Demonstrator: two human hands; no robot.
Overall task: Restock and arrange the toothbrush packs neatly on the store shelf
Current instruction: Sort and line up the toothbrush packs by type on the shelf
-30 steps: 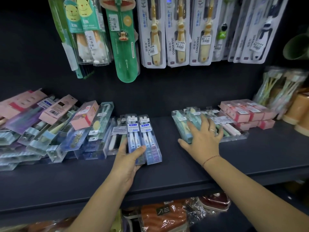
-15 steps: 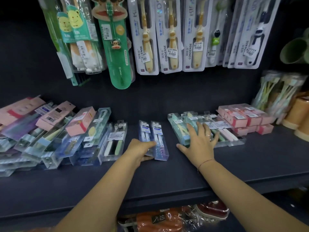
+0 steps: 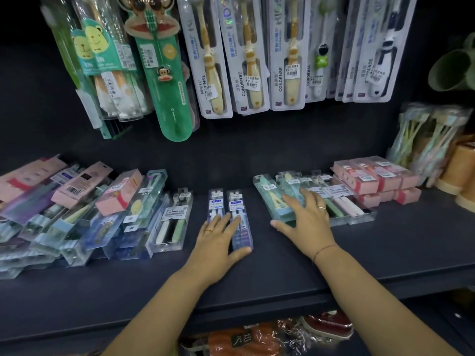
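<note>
Two blue-labelled clear toothbrush packs [image 3: 237, 204] lie side by side mid-shelf on the dark shelf [image 3: 282, 273]. My left hand [image 3: 218, 242] lies flat on their near ends, fingers spread, thumb at the right pack's front corner. My right hand [image 3: 305, 219] rests flat with fingers apart on a row of clear packs [image 3: 272, 199] holding teal, yellow and pink brushes. Neither hand grips a pack. A "soft toothbrush" pack [image 3: 173, 217] lies just left of the blue pair.
A messy heap of clear and pink packs [image 3: 66, 206] fills the shelf's left. Pink boxes [image 3: 372, 176] are stacked at the right, beside bagged brushes [image 3: 421, 140] and tan cups [image 3: 460, 170]. Carded children's toothbrushes [image 3: 246, 60] hang above. Orange goods [image 3: 239, 340] sit below.
My left hand has pushed the two blue-labelled packs back and to the right on the shelf, then flattened on top of them. My right hand stays on the row of packs.
</note>
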